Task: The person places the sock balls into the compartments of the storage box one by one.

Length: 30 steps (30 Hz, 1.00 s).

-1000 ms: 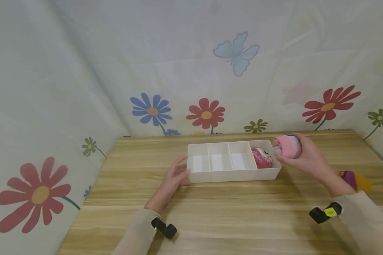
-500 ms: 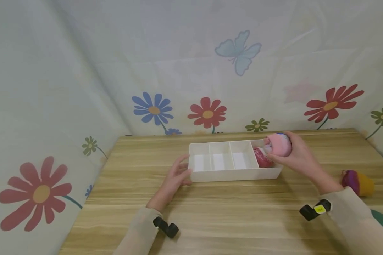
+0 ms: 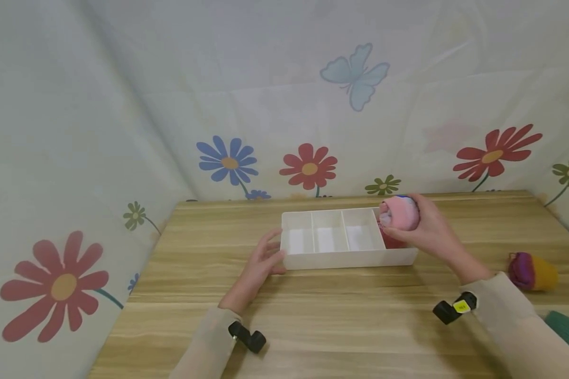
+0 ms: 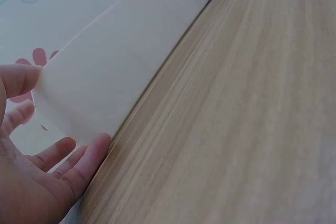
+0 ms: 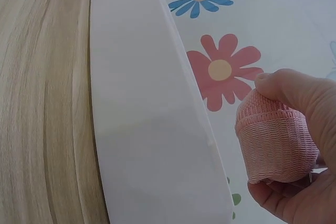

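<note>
Left hand (image 3: 261, 258): fingers spread, touching the white box's (image 3: 346, 260) end; a light touch might let it slide.
Red roll (image 3: 392, 243): in the box's right end; pushing could squash it.
Pink sock (image 3: 400, 213): over that end; could fall if the hold loosens.
Right hand (image 3: 429, 226): curled round that sock.
Slots (image 3: 329, 239): seen from the head only.
Sock ribs (image 5: 275, 148): plain from the right wrist, not the head.
</note>
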Motion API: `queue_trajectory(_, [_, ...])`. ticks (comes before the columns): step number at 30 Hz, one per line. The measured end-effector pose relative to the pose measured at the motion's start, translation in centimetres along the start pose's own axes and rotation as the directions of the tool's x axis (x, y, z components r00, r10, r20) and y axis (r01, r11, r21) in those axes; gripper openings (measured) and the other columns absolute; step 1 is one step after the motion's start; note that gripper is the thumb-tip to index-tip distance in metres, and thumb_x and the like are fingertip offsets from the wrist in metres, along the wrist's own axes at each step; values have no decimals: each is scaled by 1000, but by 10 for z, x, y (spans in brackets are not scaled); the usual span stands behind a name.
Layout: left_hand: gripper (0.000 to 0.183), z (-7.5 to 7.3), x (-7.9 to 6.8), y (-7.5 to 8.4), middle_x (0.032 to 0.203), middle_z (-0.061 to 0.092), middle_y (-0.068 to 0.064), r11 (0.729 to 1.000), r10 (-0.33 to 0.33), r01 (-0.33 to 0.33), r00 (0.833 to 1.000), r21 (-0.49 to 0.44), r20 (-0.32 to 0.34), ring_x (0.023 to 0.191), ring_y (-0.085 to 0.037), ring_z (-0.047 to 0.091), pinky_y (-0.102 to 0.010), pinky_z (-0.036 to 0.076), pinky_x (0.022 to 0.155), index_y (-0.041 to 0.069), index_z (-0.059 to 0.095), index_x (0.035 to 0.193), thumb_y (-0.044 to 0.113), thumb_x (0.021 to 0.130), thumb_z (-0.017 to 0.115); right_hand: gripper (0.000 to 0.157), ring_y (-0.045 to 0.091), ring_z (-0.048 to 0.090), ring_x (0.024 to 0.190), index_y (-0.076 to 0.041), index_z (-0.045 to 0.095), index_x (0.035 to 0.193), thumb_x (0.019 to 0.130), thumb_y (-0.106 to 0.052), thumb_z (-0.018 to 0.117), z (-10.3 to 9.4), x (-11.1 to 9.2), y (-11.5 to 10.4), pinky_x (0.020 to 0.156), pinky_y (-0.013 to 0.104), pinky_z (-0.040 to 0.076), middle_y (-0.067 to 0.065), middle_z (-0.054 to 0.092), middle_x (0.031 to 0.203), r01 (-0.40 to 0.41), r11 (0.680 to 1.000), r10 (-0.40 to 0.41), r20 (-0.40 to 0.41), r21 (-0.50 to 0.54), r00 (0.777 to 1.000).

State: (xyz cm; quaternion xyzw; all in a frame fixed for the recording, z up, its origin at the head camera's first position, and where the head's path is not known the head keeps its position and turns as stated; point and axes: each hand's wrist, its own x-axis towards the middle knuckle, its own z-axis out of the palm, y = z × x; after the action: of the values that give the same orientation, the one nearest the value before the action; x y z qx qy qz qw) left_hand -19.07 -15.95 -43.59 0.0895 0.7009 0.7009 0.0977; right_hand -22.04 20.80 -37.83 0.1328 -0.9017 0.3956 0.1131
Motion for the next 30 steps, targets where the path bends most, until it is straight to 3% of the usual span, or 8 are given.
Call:
queue_trajectory(12, [55,0,0,2,138,30,-30,1000,-7,7,1000,1,15,118,-40,42,-57,46,84,10,26,145,11,96,50,85,35,47,99,2,34,134,73,-35,79,12,5,-2,76,53,48,21,45,119,-15,1000,15,36,1,999])
queue_trajectory(19, [55,1,-1,4,137,31,-31,1000,-6,7,1000,-1,11,118,-42,42,-59,45,84,10,25,145,10,96,50,86,35,48,98,2,34,135,73,-35,79,20,7,-7,75,50,50,21,45,120,-19,999,17,72,28,997])
queue_trajectory(26, [54,1,0,3,136,32,-32,1000,-5,5,1000,2,5,116,-42,43,-58,46,83,8,26,144,8,96,50,90,35,47,97,1,29,138,72,-35,80,29,8,-8,63,40,55,21,42,123,-46,998,40,115,53,993])
queue_trajectory(30, [54,1,1,3,136,31,-32,1000,-2,2,1000,-1,8,117,-42,42,-59,45,83,7,25,144,8,96,50,88,34,48,97,1,32,136,71,-33,81,34,9,-9,68,44,53,20,43,123,-18,999,13,112,45,994])
